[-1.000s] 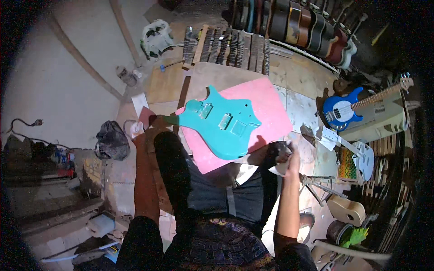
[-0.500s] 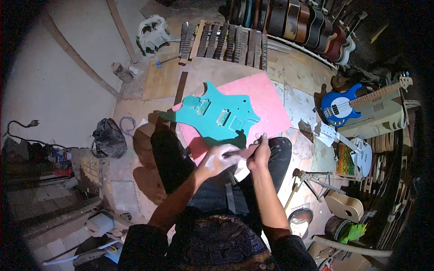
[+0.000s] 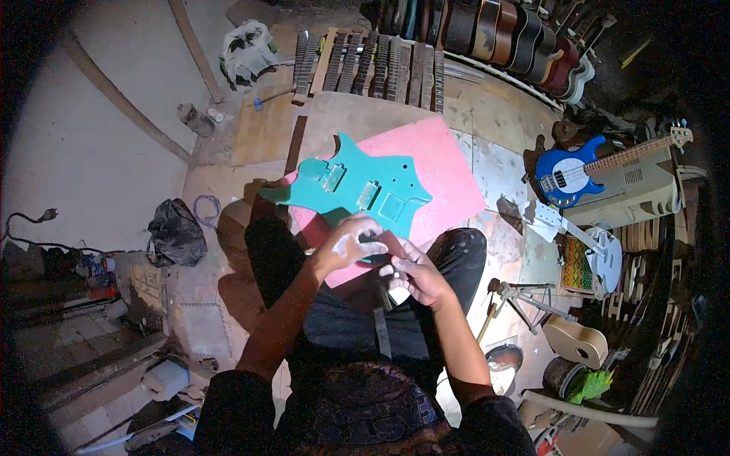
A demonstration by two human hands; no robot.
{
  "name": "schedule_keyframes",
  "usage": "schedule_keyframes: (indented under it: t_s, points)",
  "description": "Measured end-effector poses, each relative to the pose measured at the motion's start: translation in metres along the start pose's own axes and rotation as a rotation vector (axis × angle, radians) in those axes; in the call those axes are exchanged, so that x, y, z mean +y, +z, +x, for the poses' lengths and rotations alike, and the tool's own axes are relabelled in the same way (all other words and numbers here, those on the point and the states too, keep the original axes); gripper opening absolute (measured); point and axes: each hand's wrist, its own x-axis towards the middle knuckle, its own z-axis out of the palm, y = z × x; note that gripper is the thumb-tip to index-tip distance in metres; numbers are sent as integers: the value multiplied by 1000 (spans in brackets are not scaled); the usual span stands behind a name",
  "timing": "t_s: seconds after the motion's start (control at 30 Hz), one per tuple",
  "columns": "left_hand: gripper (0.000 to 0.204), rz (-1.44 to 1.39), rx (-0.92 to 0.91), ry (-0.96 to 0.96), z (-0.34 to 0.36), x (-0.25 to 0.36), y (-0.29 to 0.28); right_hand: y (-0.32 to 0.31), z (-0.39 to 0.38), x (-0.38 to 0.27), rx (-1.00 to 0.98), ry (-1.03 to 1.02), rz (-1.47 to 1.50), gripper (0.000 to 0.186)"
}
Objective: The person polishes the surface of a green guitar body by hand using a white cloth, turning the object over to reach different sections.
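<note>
Between my two hands is a small reddish-brown sheet [image 3: 391, 243] that looks like sandpaper. My left hand [image 3: 351, 243], whitish with dust, has its fingers curled at the sheet's left side. Fingers and thumb of my right hand [image 3: 422, 278] close on its right side. Just beyond them a turquoise electric guitar body [image 3: 351, 169], with pickup cavities and drilled holes, lies flat on a pink board [image 3: 456, 171]. My left hand overlaps the body's near edge and hides part of it. Below my hands, a pale piece shows between my legs; its kind is unclear.
Several fretted necks [image 3: 369, 68] lie in a row beyond the board, with guitar bodies [image 3: 509, 38] racked behind. To the right are a blue bass [image 3: 570, 175], a metal stand [image 3: 517, 300] and an acoustic guitar body [image 3: 576, 344]. A black plastic bag [image 3: 176, 234] sits left.
My hands have shifted left and slightly away from me, with the sheet between them. My right hand has turned, its fingers now pointing left. The whole view has moved slightly.
</note>
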Motion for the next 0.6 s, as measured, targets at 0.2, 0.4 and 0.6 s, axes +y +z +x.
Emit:
schedule_keyframes:
  t_s: [0.2, 0.4, 0.6]
  points:
    - [97, 670, 284, -238, 21, -64, 5, -43, 52, 16, 449, -554, -1241, 53]
    - [120, 644, 356, -369, 38, -83, 28, -61, 79, 5, 316, -479, -1537, 61]
    - [113, 807, 320, -233, 44, -89, 13, -74, 97, 7, 273, -492, -1599, 58]
